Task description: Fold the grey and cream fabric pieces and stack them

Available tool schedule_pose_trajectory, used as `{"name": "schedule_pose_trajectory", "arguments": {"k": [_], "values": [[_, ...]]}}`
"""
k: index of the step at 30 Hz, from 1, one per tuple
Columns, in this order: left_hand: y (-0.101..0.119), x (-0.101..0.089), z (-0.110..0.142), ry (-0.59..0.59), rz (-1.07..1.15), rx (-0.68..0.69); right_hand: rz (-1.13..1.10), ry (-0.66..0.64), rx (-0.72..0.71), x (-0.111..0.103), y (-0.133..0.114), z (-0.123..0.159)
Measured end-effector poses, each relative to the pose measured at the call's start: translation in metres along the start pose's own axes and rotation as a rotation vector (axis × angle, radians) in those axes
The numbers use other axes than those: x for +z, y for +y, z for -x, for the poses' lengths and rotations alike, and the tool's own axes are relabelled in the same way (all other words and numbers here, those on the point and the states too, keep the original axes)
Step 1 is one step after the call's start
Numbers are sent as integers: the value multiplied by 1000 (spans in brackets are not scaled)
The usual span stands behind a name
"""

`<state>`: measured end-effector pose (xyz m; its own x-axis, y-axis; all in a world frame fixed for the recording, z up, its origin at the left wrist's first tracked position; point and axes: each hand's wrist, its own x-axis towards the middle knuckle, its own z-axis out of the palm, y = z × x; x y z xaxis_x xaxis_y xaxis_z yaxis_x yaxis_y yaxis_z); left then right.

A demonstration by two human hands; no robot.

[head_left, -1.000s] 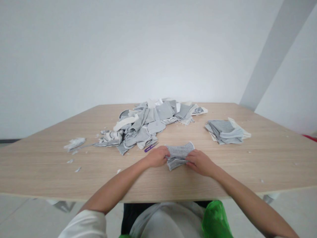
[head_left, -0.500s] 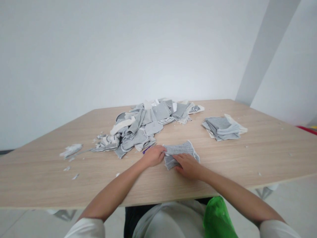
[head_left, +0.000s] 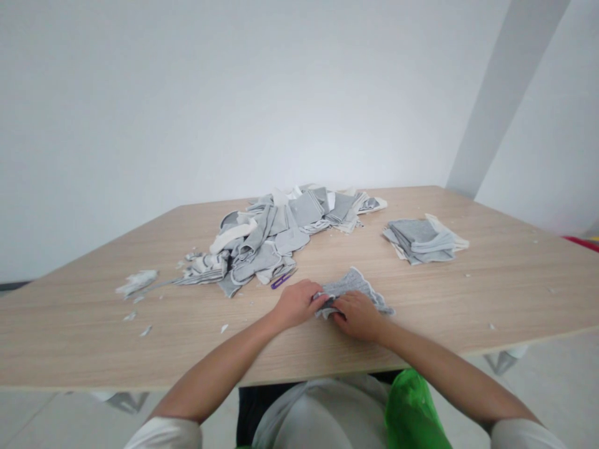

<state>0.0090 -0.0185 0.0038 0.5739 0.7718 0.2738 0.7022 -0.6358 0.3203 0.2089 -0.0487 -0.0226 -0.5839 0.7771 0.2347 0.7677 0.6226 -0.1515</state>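
Observation:
A grey knit fabric piece (head_left: 354,282) with a pale edge lies bunched on the table in front of me. My left hand (head_left: 298,303) pinches its left end between thumb and fingers. Close beside it, my right hand (head_left: 359,315) has its fingers closed on the near, middle part of the same piece. The far edge fans out past my right hand toward the right. Part of the fabric is hidden under my fingers. Just beyond my left hand lies a small purple tool (head_left: 281,281), perhaps thread snips.
A loose heap of grey and white fabric pieces (head_left: 292,239) spreads over the table's far middle. A neater fabric stack (head_left: 418,240) sits at the right. White scraps (head_left: 137,282) lie at the left. The wooden table (head_left: 196,349) ends near my body; a wall stands behind it.
My right hand has moved left from the fabric's right end, close to my left hand. The fabric went from held flat to gathered, its far edge now fanned out to the right.

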Motion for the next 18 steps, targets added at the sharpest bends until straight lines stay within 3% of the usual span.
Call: {"name": "schedule_pose_trajectory", "arguments": {"k": [4, 10, 18], "values": [[6, 8, 5, -54, 73, 28, -35, 36, 41, 2, -1, 2], [-1, 14, 15, -79, 191, 180, -66, 62, 74, 5, -1, 6], [2, 21, 15, 7, 223, 91, -35, 132, 97, 10, -2, 6]]}}
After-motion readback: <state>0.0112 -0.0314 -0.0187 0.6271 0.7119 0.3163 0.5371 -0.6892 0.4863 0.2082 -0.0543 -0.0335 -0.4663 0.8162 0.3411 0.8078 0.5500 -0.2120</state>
